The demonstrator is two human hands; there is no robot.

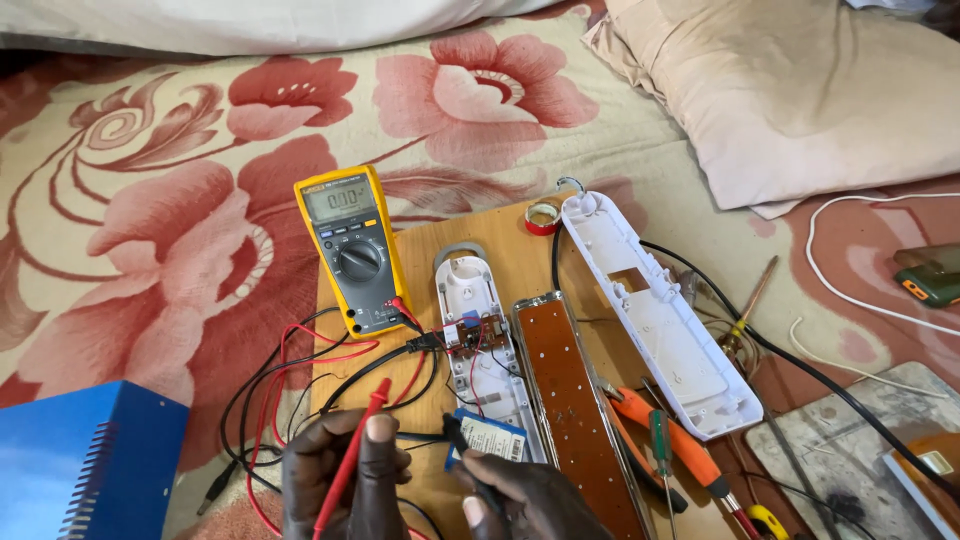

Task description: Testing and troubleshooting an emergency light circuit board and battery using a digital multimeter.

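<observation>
My left hand (345, 478) is closed around the red probe (352, 462), tip pointing up toward the board. My right hand (525, 498) pinches the black probe (462, 440), its tip just beside the blue battery pack (488, 438). Both hands sit at the bottom edge, over the wooden board (505, 262).

Risks, as I judge them: the two probe tips are near each other, so a slip could short them across the battery. The red and black leads (300, 370) lie tangled, and a tug could drag the yellow multimeter (352, 250) or pull a plug loose. The small circuit board (470, 330) rests loose in the open white housing (480, 350), so a nudge could shift it. Bare wires near it could touch.

Counts: one multimeter, two probes, one battery pack, one small circuit board, one long brown strip board (575, 410), two white housing parts (the second is the long cover (655, 310)), one tape roll (542, 217), one pair of orange-handled pliers (670, 440), one green screwdriver (660, 445), one blue box (85, 460), two pillows (790, 90).
</observation>
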